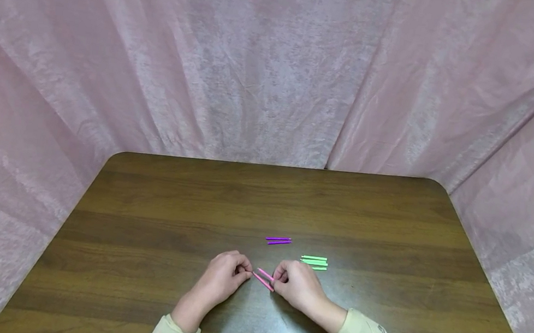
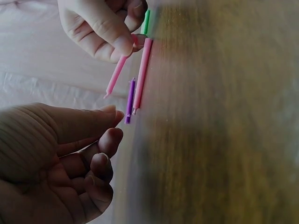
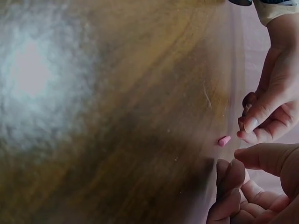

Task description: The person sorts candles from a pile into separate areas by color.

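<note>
My right hand (image 1: 301,287) pinches a thin pink candle (image 2: 116,77) between thumb and finger, its wick end pointing toward the left hand. A second pink candle (image 1: 262,282) lies slanted on the table just below the held one. My left hand (image 1: 224,276) is beside the near end of that lying candle, thumb and forefinger tips close together and the other fingers loosely curled. Nothing shows between its fingers in the left wrist view. From the right wrist, the lying pink candle (image 3: 224,140) appears end-on between the two hands.
Two purple candles (image 1: 279,241) lie side by side beyond the hands. Several light green candles (image 1: 314,262) lie in a group just past the right hand, which partly covers them. The brown wooden table (image 1: 168,205) ends at a pink curtain (image 1: 257,77) behind.
</note>
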Demonstrator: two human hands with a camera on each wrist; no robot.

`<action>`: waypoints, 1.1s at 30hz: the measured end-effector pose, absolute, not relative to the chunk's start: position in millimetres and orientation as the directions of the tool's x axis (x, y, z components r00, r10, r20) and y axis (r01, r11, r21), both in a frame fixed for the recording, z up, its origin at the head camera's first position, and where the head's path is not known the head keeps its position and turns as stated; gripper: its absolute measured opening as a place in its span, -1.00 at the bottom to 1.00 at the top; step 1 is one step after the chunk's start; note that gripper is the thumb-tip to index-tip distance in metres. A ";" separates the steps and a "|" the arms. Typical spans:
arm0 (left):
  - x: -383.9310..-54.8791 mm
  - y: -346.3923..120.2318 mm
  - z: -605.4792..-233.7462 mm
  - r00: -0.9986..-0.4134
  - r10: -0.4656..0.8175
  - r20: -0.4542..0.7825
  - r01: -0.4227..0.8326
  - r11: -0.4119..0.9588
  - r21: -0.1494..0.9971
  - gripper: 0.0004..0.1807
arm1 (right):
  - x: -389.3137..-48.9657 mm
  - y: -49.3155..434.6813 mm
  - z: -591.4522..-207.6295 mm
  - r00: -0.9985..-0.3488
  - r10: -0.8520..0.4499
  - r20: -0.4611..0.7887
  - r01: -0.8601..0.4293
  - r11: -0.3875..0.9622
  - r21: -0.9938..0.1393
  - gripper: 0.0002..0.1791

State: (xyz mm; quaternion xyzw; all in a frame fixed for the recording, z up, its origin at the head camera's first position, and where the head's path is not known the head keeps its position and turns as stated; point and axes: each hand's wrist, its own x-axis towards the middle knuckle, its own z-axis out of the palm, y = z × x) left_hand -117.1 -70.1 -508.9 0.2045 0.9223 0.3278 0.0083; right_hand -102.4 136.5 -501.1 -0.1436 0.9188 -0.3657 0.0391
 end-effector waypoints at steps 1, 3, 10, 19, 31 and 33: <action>-116.8 -70.2 -508.9 -0.915 0.384 0.120 0.373 0.699 0.610 -0.88 | -103.1 136.4 -500.9 -0.957 -0.290 0.029 -0.229 0.689 -0.688 -0.87; -116.4 -70.4 -508.9 -0.913 0.390 0.118 0.376 0.694 0.615 -0.88 | -104.5 135.9 -500.4 -0.958 -0.285 0.022 -0.219 0.683 -0.696 -0.86; -116.4 -71.1 -510.2 -0.905 0.414 0.094 0.377 0.683 0.626 -0.89 | -109.2 134.3 -501.3 -0.965 -0.260 0.014 -0.192 0.673 -0.714 -0.87; -114.3 -70.9 -509.5 -0.904 0.417 0.091 0.375 0.673 0.637 -0.86 | -116.1 132.0 -501.0 -0.970 -0.244 0.010 -0.174 0.661 -0.730 -0.90; -114.0 -69.0 -511.4 -0.904 0.421 0.079 0.371 0.677 0.635 -0.85 | -123.8 127.8 -502.8 -0.972 -0.231 0.036 -0.180 0.642 -0.745 -0.92; -113.8 -68.9 -511.6 -0.903 0.423 0.079 0.373 0.677 0.635 -0.85 | -124.7 126.9 -503.1 -0.972 -0.233 0.038 -0.181 0.633 -0.753 -0.91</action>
